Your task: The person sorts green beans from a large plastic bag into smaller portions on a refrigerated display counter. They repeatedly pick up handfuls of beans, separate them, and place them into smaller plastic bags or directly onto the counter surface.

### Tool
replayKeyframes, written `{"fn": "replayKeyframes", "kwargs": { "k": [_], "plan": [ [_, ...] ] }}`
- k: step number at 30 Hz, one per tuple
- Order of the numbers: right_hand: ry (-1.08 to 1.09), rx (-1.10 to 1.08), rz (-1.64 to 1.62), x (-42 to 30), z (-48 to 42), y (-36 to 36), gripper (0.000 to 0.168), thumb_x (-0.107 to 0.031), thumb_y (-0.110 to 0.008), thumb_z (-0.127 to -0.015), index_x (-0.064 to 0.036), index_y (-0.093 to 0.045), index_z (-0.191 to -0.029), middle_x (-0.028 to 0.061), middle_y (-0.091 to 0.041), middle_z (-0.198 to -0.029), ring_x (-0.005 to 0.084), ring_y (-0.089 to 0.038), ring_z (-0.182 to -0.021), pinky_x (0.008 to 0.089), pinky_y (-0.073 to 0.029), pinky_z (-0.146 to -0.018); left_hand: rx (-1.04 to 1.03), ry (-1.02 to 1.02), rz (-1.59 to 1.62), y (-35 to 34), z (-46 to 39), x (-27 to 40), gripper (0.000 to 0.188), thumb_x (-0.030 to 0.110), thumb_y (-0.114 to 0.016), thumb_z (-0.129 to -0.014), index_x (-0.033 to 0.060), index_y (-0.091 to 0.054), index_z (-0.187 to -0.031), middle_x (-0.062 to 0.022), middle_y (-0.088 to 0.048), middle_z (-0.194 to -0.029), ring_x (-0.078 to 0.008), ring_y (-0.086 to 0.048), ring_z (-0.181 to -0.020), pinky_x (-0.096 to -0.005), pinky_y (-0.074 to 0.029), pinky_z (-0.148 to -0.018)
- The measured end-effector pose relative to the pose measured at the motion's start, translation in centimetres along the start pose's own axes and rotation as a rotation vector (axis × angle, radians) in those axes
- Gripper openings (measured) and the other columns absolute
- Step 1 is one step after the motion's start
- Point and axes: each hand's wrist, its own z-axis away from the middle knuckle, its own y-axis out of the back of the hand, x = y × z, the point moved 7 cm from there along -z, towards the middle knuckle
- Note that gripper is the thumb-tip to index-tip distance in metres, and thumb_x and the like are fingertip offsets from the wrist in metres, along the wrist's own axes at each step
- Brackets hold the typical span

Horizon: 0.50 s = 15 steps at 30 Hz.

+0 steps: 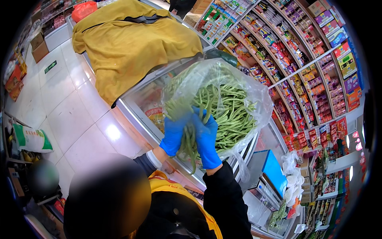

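Note:
A large clear plastic bag (259, 98) lies wide open on a glass-topped chest freezer (143, 128), full of long green beans (231, 119). Both my hands wear blue gloves and meet over the near left edge of the bag. My left hand (176, 128) grips a bunch of green beans (188, 142), whose ends hang down between the hands; another part of the bunch sticks up beyond the fingers, blurred. My right hand (207, 134) is closed around the same bunch, with a few beans rising past its fingertips. Some fingers are hidden or blurred.
A mustard-yellow blanket (134, 50) covers the freezer ahead. A dark green melon or gourd (222, 56) lies behind the bag. To the right stands a weighing scale with a blue top (274, 173), beside white foam netting (294, 185). Snack shelves (280, 50) rise beyond; a tiled floor (80, 119) lies left.

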Motion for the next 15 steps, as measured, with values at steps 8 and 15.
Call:
{"fn": "replayKeyframes", "kwargs": {
  "k": [8, 15],
  "plan": [
    [0.144, -0.202, 0.187, 0.0, 1.1, 0.4, 0.038, -0.006, -0.056, -0.084, -0.004, -0.048, -0.122, 0.0043, -0.058, -0.102, 0.0115, -0.055, -0.089, 0.0251, -0.043, -0.081, -0.239, 0.046, 0.159, -1.8, 0.8, 1.1, 0.014, 0.010, -0.057, -0.083, 0.0041, -0.061, -0.096, -0.0052, -0.062, -0.089, -0.0120, -0.059, -0.080, -0.0245, -0.049, -0.070],
    [0.064, 0.019, 0.053, -2.8, 1.1, 0.5, 0.025, 0.002, -0.054, -0.083, -0.003, -0.055, -0.108, 0.0014, -0.057, -0.096, 0.0095, -0.055, -0.084, 0.0221, -0.043, -0.077, -0.125, 0.099, -0.005, 0.1, 0.1, 0.0, 0.025, 0.009, -0.059, -0.082, 0.0035, -0.056, -0.107, -0.0053, -0.061, -0.098, -0.0124, -0.059, -0.086, -0.0260, -0.049, -0.074]
  ]
}}
